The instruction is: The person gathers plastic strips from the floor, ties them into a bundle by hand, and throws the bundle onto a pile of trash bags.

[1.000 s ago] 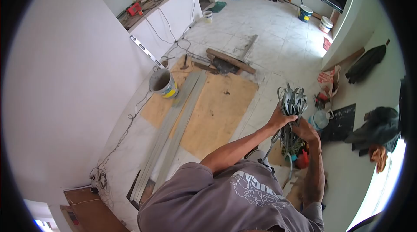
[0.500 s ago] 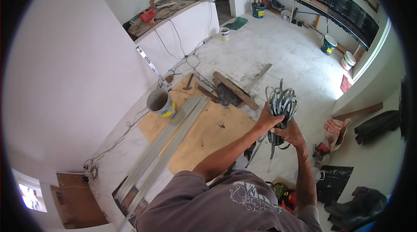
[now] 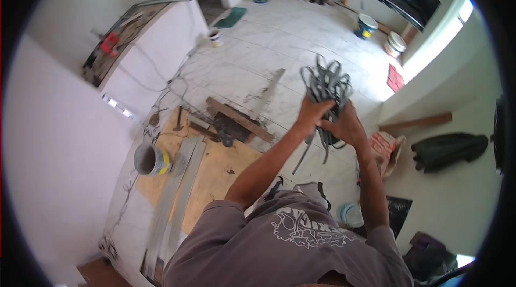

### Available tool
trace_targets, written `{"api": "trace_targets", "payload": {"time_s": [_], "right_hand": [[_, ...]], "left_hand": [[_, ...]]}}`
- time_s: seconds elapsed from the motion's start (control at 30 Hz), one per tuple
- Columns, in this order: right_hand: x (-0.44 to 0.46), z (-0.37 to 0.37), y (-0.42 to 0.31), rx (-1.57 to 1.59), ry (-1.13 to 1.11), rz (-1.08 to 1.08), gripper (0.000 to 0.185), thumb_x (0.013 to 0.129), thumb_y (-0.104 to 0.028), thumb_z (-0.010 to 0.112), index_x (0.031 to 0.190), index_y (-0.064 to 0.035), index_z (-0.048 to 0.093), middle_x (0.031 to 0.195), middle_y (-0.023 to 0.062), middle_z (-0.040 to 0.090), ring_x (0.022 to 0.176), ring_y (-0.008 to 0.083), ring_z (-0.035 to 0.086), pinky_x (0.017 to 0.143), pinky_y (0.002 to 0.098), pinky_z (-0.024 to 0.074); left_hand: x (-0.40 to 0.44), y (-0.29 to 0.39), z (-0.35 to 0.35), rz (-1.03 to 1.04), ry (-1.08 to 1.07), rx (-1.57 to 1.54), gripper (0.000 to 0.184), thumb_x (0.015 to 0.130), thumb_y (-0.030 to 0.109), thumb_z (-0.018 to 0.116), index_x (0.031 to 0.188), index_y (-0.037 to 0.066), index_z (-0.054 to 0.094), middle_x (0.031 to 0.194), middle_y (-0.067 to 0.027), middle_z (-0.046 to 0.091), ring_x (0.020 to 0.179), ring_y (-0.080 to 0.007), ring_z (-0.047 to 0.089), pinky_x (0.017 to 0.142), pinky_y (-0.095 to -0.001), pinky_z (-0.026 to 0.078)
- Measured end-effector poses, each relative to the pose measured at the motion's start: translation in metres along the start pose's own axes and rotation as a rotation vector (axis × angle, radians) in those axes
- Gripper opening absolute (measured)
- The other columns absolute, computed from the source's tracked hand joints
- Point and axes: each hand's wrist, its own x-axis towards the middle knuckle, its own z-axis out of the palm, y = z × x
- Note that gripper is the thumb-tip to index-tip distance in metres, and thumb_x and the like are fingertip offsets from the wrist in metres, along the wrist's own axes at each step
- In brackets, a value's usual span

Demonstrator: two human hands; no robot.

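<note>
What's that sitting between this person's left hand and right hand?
A bundle of looped grey strips, gripped between the left hand and right hand, as the head view shows.

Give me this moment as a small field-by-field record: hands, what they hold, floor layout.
Left hand: gripping a grey bundle of looped flat strips
Right hand: gripping the same bundle, close beside the other
Bundle position: raised above the white marbled tile floor, loops upward, loose ends hanging
Sheet: flat tan board on the floor
Across sheet: long, straight grey slats
Sheet's left side: round grey bucket with yellow label, upright
</note>
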Motion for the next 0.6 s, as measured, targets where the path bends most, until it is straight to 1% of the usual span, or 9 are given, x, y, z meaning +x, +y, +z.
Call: {"api": "trace_targets", "payload": {"time_s": [0.03,0.07,0.1,0.13,0.17,0.23,0.43,0.47,0.6], "right_hand": [[0.019,-0.001,0.013,0.282,0.059,-0.12,0.093,0.068,-0.042,0.087,0.133,0.0077,0.043,0.126,0.0279,0.057,0.123,0.0387,0.054,0.104,0.0438,0.0421],[0.042,0.002,0.037,0.261,0.04,-0.047,0.095,0.067,-0.045,0.086,0.133,0.0082,0.042,0.12,0.0272,0.06,0.117,0.0348,0.059,0.099,0.0412,0.0462],[0.061,-0.005,0.047,0.317,-0.003,-0.028,0.1,0.065,-0.047,0.087,0.133,0.0104,0.04,0.119,0.0286,0.06,0.117,0.0353,0.059,0.099,0.0403,0.046],[0.075,-0.016,0.05,0.361,-0.018,-0.046,0.094,0.069,-0.041,0.085,0.137,0.0048,0.04,0.124,0.0215,0.06,0.118,0.0285,0.058,0.1,0.0371,0.0447],[0.089,-0.023,0.06,0.409,-0.011,-0.083,0.095,0.068,-0.044,0.085,0.134,0.0076,0.041,0.12,0.0231,0.06,0.115,0.0293,0.059,0.098,0.0361,0.046],[0.12,-0.039,0.084,0.503,-0.005,-0.179,0.098,0.065,-0.048,0.086,0.129,0.0133,0.043,0.113,0.0262,0.061,0.108,0.031,0.061,0.093,0.0342,0.0486],[0.215,-0.107,0.172,0.287,-0.128,-0.079,0.102,0.058,-0.055,0.086,0.119,0.0171,0.047,0.101,0.0241,0.063,0.094,0.0295,0.065,0.082,0.0335,0.0516],[0.234,-0.115,0.189,0.259,-0.117,-0.09,0.099,0.056,-0.052,0.086,0.115,0.018,0.048,0.097,0.0243,0.064,0.09,0.0301,0.066,0.079,0.0335,0.0526],[0.286,-0.168,0.221,0.299,-0.083,-0.111,0.088,0.06,-0.038,0.086,0.123,0.0107,0.049,0.104,0.0198,0.064,0.096,0.0261,0.063,0.086,0.0343,0.0506]], "left_hand": [[0.023,0.005,0.005,-0.021,0.026,-0.071,0.044,0.081,0.007,0.073,0.121,-0.001,0.055,0.097,-0.0076,0.068,0.086,-0.014,0.065,0.074,-0.0278,0.054],[0.046,0.004,0.006,-0.032,0.079,-0.059,0.04,0.082,0.006,0.071,0.118,-0.002,0.059,0.099,-0.0085,0.069,0.087,-0.0159,0.066,0.077,-0.0283,0.054],[0.065,-0.001,0.01,-0.041,0.136,-0.046,0.035,0.082,0.005,0.069,0.116,-0.002,0.063,0.1,-0.0094,0.07,0.088,-0.0178,0.067,0.079,-0.0287,0.054],[0.081,0.002,0.02,-0.014,0.154,-0.086,0.034,0.082,0.005,0.069,0.115,-0.002,0.063,0.1,-0.0093,0.069,0.087,-0.0179,0.067,0.078,-0.029,0.054],[0.097,0.003,0.029,0.02,0.179,-0.126,0.033,0.082,0.004,0.068,0.114,-0.002,0.063,0.1,-0.0092,0.069,0.087,-0.0179,0.067,0.077,-0.0292,0.054],[0.14,-0.013,0.036,0.047,0.185,-0.174,0.044,0.081,0.0,0.069,0.121,0.0,0.053,0.101,-0.0094,0.065,0.085,-0.0181,0.065,0.073,-0.0298,0.055],[0.254,-0.049,0.084,0.081,0.19,-0.281,0.047,0.086,-0.001,0.066,0.129,0.004,0.047,0.106,-0.009,0.062,0.091,-0.0175,0.064,0.076,-0.0307,0.055],[0.273,-0.053,0.092,0.082,0.172,-0.289,0.047,0.087,0.0,0.065,0.129,0.004,0.046,0.107,-0.009,0.061,0.092,-0.0172,0.064,0.077,-0.0307,0.055],[0.351,-0.058,0.117,0.099,0.048,-0.284,0.043,0.09,0.005,0.063,0.13,0.004,0.046,0.11,-0.009,0.061,0.095,-0.016,0.063,0.078,-0.0296,0.054]]}}
